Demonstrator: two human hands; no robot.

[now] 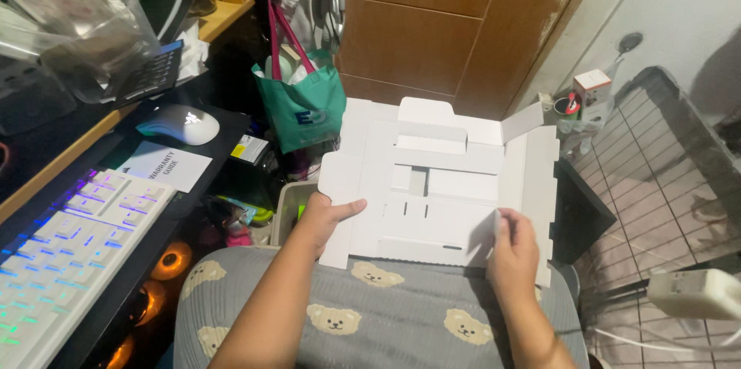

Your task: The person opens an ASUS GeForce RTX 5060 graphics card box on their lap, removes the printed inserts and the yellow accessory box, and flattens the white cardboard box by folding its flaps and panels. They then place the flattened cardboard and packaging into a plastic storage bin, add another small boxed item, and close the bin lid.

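A flat, unfolded white cardboard box [432, 176] with flaps and slots is held out above my lap. My left hand [328, 218] grips its lower left edge, thumb lying on top of the card. My right hand [513, 245] pinches a flap at the lower right corner. Below the box lies a grey cloth with bear faces [370, 315] across my knees.
A black desk at left carries a lit white keyboard [69, 253], a white mouse [179, 123] and a paper booklet [164, 165]. A teal bag with pink handles [302, 103] hangs ahead. A wooden door [455, 22] stands behind. A wire grid [664, 168] and tiled floor are at right.
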